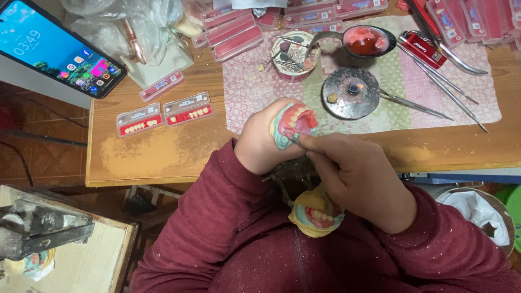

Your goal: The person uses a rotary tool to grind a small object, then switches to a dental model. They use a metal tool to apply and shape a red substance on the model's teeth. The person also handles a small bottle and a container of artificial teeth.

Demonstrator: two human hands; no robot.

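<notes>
Pink wax and pale teeth show in the denture model (293,123) that the left hand (260,144) grips, fingers curled tight around its green base, holding it up over the near edge of the wooden table (163,154). The right hand (355,176) sits just to the right and nearer, fingers pinched together on a thin metal tool (296,142) whose tip touches the near side of the model. The two hands press close together, almost touching at the model.

Nearer still, in the lap between the maroon sleeves (217,217), lies a second denture model (316,212) on a yellowish base, partly hidden under the right hand.

On the table beyond the hands a flowered cloth (244,92) carries a round metal dish (350,92), a ladle with red wax (364,40), a small cup of tools (293,54) and several long metal instruments (434,81) to the right. To the left lie two cards of artificial teeth (163,114), well apart from the hands, and far left a smartphone (54,46) with its screen lit.
</notes>
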